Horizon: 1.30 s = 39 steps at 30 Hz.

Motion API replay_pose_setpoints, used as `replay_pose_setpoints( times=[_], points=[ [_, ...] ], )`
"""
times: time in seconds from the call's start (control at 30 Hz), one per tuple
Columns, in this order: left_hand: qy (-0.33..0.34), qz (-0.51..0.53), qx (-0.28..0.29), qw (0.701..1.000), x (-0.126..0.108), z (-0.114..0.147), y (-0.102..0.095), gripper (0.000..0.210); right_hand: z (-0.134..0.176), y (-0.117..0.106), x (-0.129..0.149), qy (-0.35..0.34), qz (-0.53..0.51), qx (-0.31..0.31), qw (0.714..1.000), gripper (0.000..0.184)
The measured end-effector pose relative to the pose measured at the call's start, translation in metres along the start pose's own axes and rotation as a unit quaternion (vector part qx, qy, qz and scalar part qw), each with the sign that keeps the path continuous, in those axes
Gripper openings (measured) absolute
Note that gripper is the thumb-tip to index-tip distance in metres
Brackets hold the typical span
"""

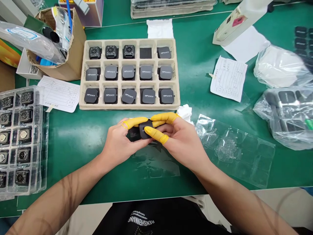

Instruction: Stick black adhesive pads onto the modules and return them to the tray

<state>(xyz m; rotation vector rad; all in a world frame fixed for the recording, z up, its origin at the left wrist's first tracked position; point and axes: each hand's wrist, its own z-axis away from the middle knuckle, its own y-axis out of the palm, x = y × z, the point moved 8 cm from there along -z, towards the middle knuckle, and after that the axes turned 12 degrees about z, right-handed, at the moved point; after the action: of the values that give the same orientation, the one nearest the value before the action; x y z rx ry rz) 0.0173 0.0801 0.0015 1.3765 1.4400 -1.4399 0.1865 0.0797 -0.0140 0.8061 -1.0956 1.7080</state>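
Between both hands, low over the green table, is a small black square smartwatch body with pale lettering on the face turned up. My left hand grips its left side, a yellow finger cot on one finger. Closed on the right side is my right hand, with yellow cots on its thumb and fingers and the thumb lying over the face. Just beyond is a beige moulded tray of watch bodies; most show HiFuture lettering, three at the back left show round sensor backs. One back-row pocket holds only a dark pad.
A clear blister tray of watch bodies stands at left, beside a cardboard box of tools. Clear plastic sheets lie at right, near bagged parts, a paper slip and a white bottle.
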Motion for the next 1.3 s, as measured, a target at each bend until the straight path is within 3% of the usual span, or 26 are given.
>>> replay_pose_setpoints(
  times=[0.23,0.5,0.67,0.8,1.3],
  points=[
    [0.057,-0.05,-0.017,0.997,-0.011,0.002,-0.002,0.045,0.002,-0.008,0.003,-0.027,-0.004,-0.071,0.997,0.04],
    [0.048,-0.049,-0.027,0.997,-0.008,0.002,-0.002,0.043,0.0,-0.003,0.005,-0.039,-0.065,-0.018,0.997,0.031],
    [0.037,-0.046,-0.023,0.998,-0.006,0.002,-0.003,0.047,-0.006,-0.007,-0.001,0.017,-0.158,0.013,0.987,0.036],
    [0.045,-0.053,-0.014,0.997,-0.008,0.001,-0.002,0.046,-0.007,-0.001,-0.006,0.048,-0.167,0.031,0.984,0.039],
    [0.05,-0.058,-0.009,0.997,-0.01,0.001,0.0,0.042,-0.007,0.004,-0.007,0.057,-0.17,0.01,0.984,0.044]
  ],
)
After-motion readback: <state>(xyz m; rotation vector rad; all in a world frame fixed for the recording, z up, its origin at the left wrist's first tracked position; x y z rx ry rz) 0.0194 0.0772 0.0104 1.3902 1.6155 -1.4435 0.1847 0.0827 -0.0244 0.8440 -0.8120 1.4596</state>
